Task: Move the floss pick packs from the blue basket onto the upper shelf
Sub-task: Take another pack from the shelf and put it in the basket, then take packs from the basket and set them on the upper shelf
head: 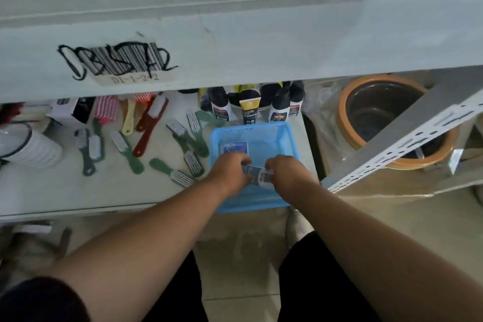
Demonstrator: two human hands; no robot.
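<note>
Both my hands are down in the blue perforated plastic basket [282, 136], sharing one pack.

Plastic brushes [136, 136] lie scattered on the lower shelf to the left. My left hand [231, 170] and right hand [283, 168] close their fingers on a small blue-and-white floss pick pack [257, 175]; another flat pack [234, 148] lies just behind.

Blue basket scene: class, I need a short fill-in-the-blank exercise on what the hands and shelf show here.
1. Both hands, left hand and right hand, reach into the ____ basket.
2. Together they grip a floss pick pack; another pack lies toward the basket's ____ side.
3. The brushes lie to the ____ of the basket.

Missing words: blue; left; left
</note>
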